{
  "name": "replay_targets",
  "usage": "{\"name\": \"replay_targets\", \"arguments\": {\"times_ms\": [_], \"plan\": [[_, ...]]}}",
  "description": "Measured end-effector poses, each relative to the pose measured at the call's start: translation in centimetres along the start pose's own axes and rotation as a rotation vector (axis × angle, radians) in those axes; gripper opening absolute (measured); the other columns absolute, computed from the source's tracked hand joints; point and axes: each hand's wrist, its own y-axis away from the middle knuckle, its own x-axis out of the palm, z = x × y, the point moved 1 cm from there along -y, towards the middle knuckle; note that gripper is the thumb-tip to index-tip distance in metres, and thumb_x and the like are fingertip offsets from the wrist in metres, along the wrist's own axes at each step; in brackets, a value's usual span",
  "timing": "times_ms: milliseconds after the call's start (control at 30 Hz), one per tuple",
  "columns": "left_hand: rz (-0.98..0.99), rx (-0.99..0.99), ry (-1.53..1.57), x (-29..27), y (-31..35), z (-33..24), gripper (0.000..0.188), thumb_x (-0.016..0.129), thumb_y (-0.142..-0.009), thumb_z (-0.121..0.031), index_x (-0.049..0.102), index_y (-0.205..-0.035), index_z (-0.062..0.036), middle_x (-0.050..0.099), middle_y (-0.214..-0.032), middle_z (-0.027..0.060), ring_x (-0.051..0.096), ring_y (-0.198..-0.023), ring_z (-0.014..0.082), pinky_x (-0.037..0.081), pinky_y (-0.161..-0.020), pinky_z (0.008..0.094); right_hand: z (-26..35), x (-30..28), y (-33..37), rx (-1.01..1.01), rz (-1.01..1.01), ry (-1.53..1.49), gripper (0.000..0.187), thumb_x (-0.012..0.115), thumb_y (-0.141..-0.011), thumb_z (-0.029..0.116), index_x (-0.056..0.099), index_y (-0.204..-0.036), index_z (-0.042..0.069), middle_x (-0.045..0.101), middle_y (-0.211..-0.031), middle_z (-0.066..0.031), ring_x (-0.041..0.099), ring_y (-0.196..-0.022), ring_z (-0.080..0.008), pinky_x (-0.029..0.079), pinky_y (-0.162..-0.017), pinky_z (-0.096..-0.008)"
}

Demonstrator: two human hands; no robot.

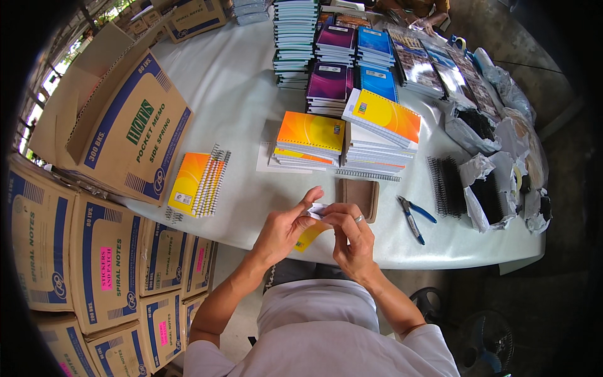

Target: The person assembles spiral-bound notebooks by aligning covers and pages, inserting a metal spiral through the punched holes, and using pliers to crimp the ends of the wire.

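Observation:
Close to the table's near edge, a small yellow notebook (309,237) is tilted up between my two hands, its white page edges upward. My left hand (278,231) grips its left side, forefinger raised and thumb against the pages. My right hand (352,242), with a ring on one finger, pinches the right side; its fingertips partly cover the pages. Just beyond my right hand lies a flat brown block (359,200). Past it are stacks of yellow-orange notebooks (310,131), with a metal spiral coil (369,175) along their near side.
Blue-handled pliers (414,220) lie to the right, near black spiral coils (447,186) and paper-wrapped bundles. Several spiral-bound notebooks (200,183) lie at left beside an open cardboard box (129,125). Purple and blue notebook stacks (330,81) stand farther back. Another person's hand (430,24) shows at the far side.

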Motion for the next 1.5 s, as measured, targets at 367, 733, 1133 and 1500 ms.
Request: {"name": "replay_targets", "arguments": {"times_ms": [367,733,1133,1500], "plan": [[0.104,-0.091,-0.265,-1.6,-0.2,-2.3,0.054,0.061,-0.095,-0.016,0.044,-0.146,-0.0076,0.059,-0.136,0.0122,0.063,-0.119,0.0218,0.052,-0.095,0.0321,-0.4,-0.4,-0.3,0.056,0.03,-0.04,0.03,0.067,-0.078,-0.015,0.066,-0.104,0.0,0.067,-0.098,-0.0129,0.066,-0.084,-0.0271,0.053,-0.072,-0.034],[0.107,0.1,-0.709,-1.5,0.0,-2.2,0.066,0.068,-0.088,-0.014,0.041,-0.148,-0.0155,0.069,-0.115,0.0119,0.07,-0.082,0.0329,0.057,-0.066,0.0402,-1.9,0.1,0.5,0.116,0.02,-0.069,0.02,0.071,-0.079,-0.011,0.068,-0.096,-0.001,0.067,-0.082,-0.0109,0.066,-0.074,-0.0237,0.051,-0.066,-0.0311],[0.158,0.092,-0.832,-0.8,-0.4,-1.5,0.059,0.067,-0.09,-0.023,0.045,-0.145,-0.0134,0.066,-0.123,0.0126,0.071,-0.085,0.0311,0.057,-0.065,0.0411,-3.9,0.6,1.6,0.043,0.034,0.035,0.016,0.073,-0.079,-0.005,0.066,-0.092,0.0,0.063,-0.081,-0.0103,0.062,-0.069,-0.0266,0.049,-0.061,-0.0364],[0.209,0.014,-0.915,-0.1,-1.0,-1.5,0.052,0.061,-0.095,-0.029,0.047,-0.142,-0.0117,0.07,-0.102,0.016,0.069,-0.076,0.0379,0.054,-0.062,0.0476,-3.8,1.0,3.2,0.161,0.127,-0.032,0.068,0.045,-0.077,-0.024,0.048,-0.139,0.002,0.052,-0.134,-0.0214,0.052,-0.121,-0.0363,0.043,-0.102,-0.0391]]}}
